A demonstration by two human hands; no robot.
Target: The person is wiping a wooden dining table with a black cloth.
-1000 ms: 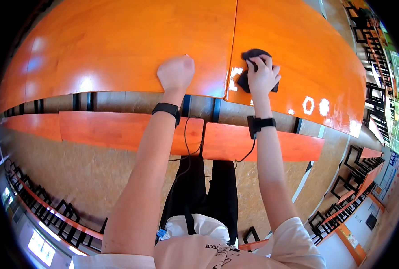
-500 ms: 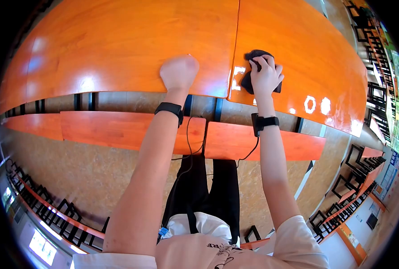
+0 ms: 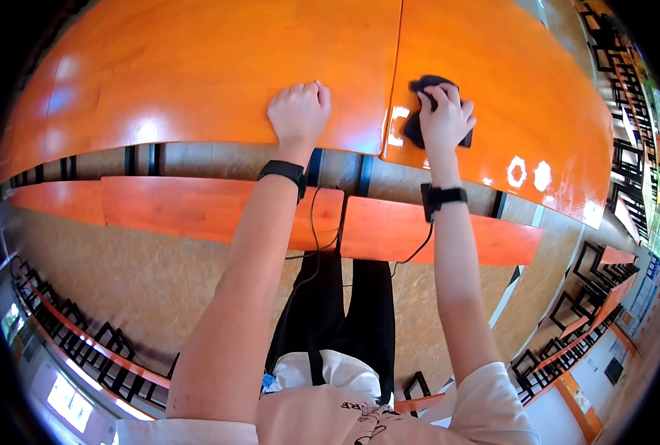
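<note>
Wiping near the table's (image 3: 196, 67) front edge is underway, a dark cloth (image 3: 428, 111) being pressed flat under the right hand (image 3: 446, 119) while the left hand (image 3: 298, 111) is rested clenched, empty; further strokes are called for.

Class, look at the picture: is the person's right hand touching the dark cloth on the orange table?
Touching. The head view shows the right hand pressed flat on the dark cloth, its fingers overlapping it.

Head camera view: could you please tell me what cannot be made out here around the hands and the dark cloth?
- Dark cloth: mostly covered by the right hand, so its full shape is hidden.
- Left hand: curled into a fist on the orange table; whether anything is inside cannot be told.
- Table's far side: cut off by the lens edge.
- Background chairs: too small and warped for detail.
</note>
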